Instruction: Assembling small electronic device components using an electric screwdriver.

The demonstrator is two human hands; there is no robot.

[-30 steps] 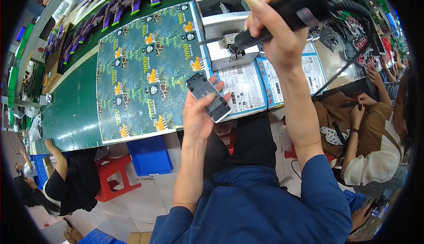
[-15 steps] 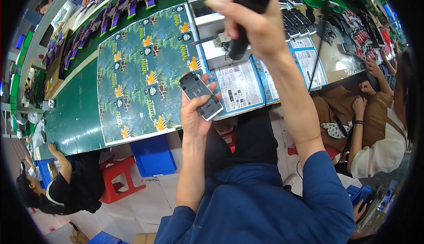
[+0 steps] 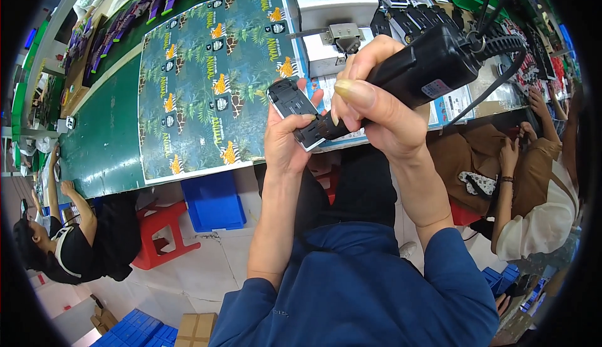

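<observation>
My left hand (image 3: 283,143) grips a toy car (image 3: 291,104), its black underside up and a white edge along its lower rim. The left thumb presses on the underside. In my right hand (image 3: 392,112) is a black electric screwdriver (image 3: 429,64), tilted so that its nose points down and left. The nose meets the near end of the car's underside; the bit's tip is too small to make out. Just beyond my hands stands a silver-white screw feeder (image 3: 335,9) with a small metal block on its front.
A printed animal-pattern sheet (image 3: 194,90) covers the green bench (image 3: 106,146). Black-and-white toy cars (image 3: 411,21) lie at the far right, purple pieces (image 3: 164,0) at the far left. The screwdriver's cord (image 3: 495,90) loops on the right. Co-workers sit on both sides.
My right hand has brought the screwdriver down and nearer from above the screw feeder, turning it onto the toy car. The left hand keeps the car, shifted slightly right and away.
</observation>
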